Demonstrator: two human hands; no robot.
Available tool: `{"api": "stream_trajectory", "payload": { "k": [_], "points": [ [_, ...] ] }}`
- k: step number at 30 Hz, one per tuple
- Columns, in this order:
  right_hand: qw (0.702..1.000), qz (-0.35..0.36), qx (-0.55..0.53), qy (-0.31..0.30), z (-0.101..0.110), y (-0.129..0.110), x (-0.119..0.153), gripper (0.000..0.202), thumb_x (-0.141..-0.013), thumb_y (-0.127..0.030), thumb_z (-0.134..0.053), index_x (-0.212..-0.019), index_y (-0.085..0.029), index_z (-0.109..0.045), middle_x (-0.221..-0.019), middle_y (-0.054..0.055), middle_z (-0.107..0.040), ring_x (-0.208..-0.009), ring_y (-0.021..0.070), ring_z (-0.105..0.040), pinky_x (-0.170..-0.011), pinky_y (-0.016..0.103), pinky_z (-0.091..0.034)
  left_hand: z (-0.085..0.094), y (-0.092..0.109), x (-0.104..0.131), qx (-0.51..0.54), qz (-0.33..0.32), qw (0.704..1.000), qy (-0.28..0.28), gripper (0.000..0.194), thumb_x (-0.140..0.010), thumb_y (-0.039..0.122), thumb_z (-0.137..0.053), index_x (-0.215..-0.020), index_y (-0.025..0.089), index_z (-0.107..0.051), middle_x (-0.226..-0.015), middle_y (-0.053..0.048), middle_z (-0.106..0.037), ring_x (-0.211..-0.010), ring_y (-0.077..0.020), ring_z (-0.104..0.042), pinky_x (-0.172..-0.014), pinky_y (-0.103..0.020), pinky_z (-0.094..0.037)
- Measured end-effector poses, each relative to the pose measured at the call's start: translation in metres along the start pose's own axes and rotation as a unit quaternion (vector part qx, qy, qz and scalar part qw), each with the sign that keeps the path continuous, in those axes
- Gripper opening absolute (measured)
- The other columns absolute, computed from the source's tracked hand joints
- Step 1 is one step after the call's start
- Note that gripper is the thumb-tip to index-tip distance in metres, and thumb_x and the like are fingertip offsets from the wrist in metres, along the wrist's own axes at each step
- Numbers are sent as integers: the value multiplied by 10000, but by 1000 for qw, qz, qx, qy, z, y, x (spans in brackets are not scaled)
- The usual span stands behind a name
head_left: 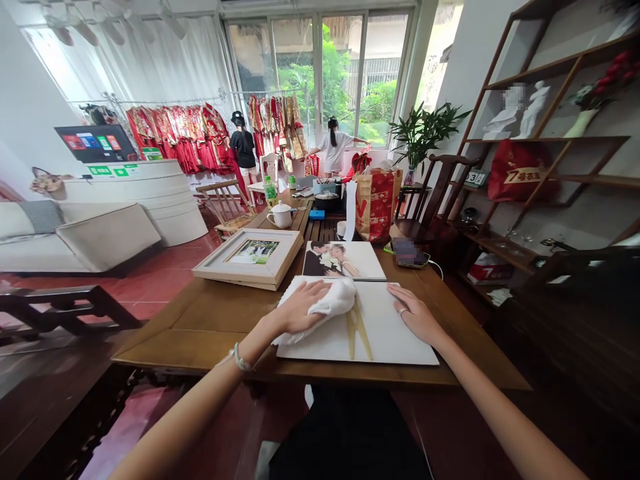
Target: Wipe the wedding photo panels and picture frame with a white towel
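Observation:
A white flat board [400, 333] lies on the wooden table in front of me. My left hand [305, 308] presses on a bunched white cloth [343, 293] over the board's left part, with cloth showing between thumb and fingers. To the right, my right hand [411, 313] lies flat on the board near its right edge, fingers stretched out, a ring on one finger, holding nothing. A yellowish two-legged shape [357, 333] shows on the board between the hands, its top partly covered by the cloth. Just beyond the board lies a wedding photo panel [345, 259].
A framed photo [247, 257] lies left on the table [200, 320]. Behind are a white teapot [280, 215], a green bottle [271, 193] and a red paper bag [377, 207]. A phone [409, 252] with a cable lies right. Two people stand near hanging red garments [180, 137].

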State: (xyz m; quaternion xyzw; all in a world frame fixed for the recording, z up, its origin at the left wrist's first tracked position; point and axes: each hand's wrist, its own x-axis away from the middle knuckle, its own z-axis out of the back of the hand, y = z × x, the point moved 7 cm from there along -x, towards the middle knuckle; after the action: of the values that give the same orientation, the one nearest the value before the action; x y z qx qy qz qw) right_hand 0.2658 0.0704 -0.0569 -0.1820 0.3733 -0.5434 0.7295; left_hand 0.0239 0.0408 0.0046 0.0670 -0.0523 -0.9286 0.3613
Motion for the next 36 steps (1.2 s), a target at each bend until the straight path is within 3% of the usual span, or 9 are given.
{"api": "stream_trajectory", "payload": {
  "k": [3, 6, 9, 14, 17, 22, 29, 33, 36],
  "points": [
    [1000, 10, -4, 8, 0, 1, 0, 410, -809, -188, -431, -1196, -207, -564, -1319, 69, -515, -1279, 222, -394, -1094, 469, -258, 1, -13, -13, -9, 15, 1000, 3, 513, -849, 327, -335, -1316, 120, -370, -1391, -128, -368, -1270, -287, -303, -1022, -481, -244],
    [1000, 14, -5, 10, 0, 2, 0, 407, -807, -192, -437, -1192, -218, -568, -1313, 66, -521, -1272, 225, -405, -1091, 475, -260, -2, -11, -8, -9, 21, 1000, -1, 532, -870, 356, -311, -1353, 132, -322, -1418, -120, -329, -1302, -296, -246, -1037, -503, -209],
    [1000, 14, -2, 8, 0, 3, 0, 407, -809, -198, -429, -1190, -204, -572, -1315, 77, -518, -1270, 230, -406, -1090, 474, -263, -6, 7, 11, -6, 20, 1000, -3, 539, -883, 390, -315, -1370, 159, -294, -1454, -103, -264, -1334, -299, -174, -1060, -520, -152],
    [1000, 13, -9, 15, 1, 2, 0, 417, -797, -183, -432, -1185, -228, -575, -1309, 57, -526, -1273, 224, -403, -1093, 473, -257, -10, 59, 53, -17, -23, 999, -36, 553, -803, 388, -464, -1317, 204, -370, -1489, -85, -164, -1355, -332, -59, -1065, -561, -81],
    [1000, 11, -8, 16, 0, 1, 0, 419, -796, -181, -427, -1185, -229, -574, -1309, 53, -526, -1273, 220, -403, -1094, 469, -257, -9, 70, 62, -21, -38, 998, -54, 587, -765, 376, -501, -1308, 192, -376, -1490, -96, -158, -1353, -346, -65, -1060, -568, -92],
    [1000, 4, 4, 10, 0, 0, 0, 415, -799, -183, -421, -1183, -209, -577, -1313, 67, -520, -1277, 222, -398, -1094, 463, -261, -9, 38, 36, -42, -30, 998, -44, 595, -788, 395, -493, -1324, 182, -349, -1477, -125, -191, -1349, -336, -112, -1046, -555, -154],
    [1000, 13, -3, 16, 1, 0, 1, 404, -804, -196, -434, -1181, -229, -577, -1309, 54, -526, -1269, 222, -409, -1091, 465, -271, -12, -7, -7, -83, 28, 996, -30, 716, -807, 592, -436, -1370, 173, -292, -1477, -174, -151, -1333, -405, -87, -976, -673, -99],
    [1000, 15, 4, 13, 1, -1, 1, 404, -814, -197, -417, -1185, -223, -574, -1312, 59, -523, -1278, 221, -398, -1091, 469, -268, -17, -8, -4, -93, 40, 995, -24, 540, -880, 457, -357, -1355, 202, -326, -1489, -136, -133, -1344, -379, -49, -982, -666, -104],
    [1000, 12, 12, 7, 0, -2, 1, 411, -815, -197, -409, -1194, -199, -569, -1315, 76, -518, -1279, 225, -396, -1095, 468, -262, -18, 7, 10, -83, 37, 996, -20, 508, -889, 420, -333, -1346, 200, -344, -1492, -128, -125, -1348, -369, -22, -998, -655, -89]
  ]
}}
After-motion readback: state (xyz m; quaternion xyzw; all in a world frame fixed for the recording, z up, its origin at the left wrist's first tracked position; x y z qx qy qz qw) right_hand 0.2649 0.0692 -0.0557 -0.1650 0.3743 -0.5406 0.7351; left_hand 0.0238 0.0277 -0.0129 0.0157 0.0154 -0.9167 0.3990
